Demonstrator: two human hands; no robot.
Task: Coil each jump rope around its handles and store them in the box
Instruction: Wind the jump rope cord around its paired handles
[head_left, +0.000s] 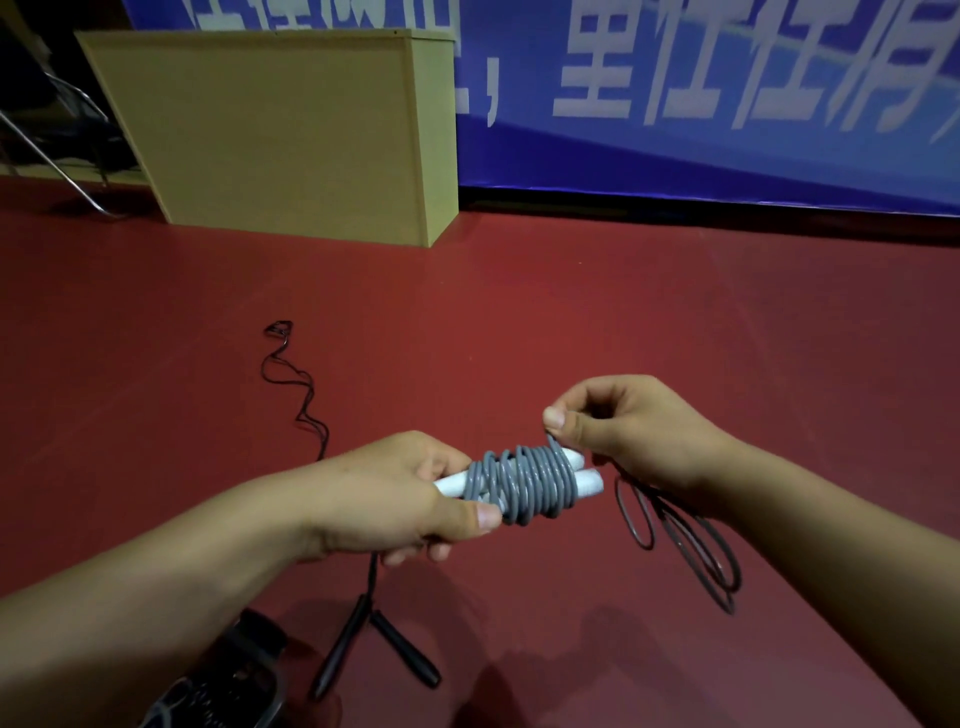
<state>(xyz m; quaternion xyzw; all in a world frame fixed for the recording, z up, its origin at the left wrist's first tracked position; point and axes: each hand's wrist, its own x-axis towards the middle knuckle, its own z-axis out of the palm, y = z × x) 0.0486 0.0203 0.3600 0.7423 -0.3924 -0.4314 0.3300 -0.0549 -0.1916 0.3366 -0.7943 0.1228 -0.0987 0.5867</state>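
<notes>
Right, big white characters run across the blue banner (727, 104) on the back wall, cropped and smeared, so I can't read them. Down in front, the grey jump rope (522, 488) sits between the two hands, its cord wound in tight turns around a pair of white handles (589, 480) lying side by side. The left hand (395, 499) grips one end of that bundle, fingers curled underneath and the thumb pressed on the grey coils. The right hand (628, 431) is just beside the other end, thumb and fingers pinching the cord right where it leaves the wraps; the loose remainder (691, 551) hangs below that wrist in several dark loops. On the red floor (571, 312) beneath the left hand lies a black jump rope (363, 649), handles crossed in a V, its thin cord snaking off towards the tan box (280, 130) standing by the wall.
</notes>
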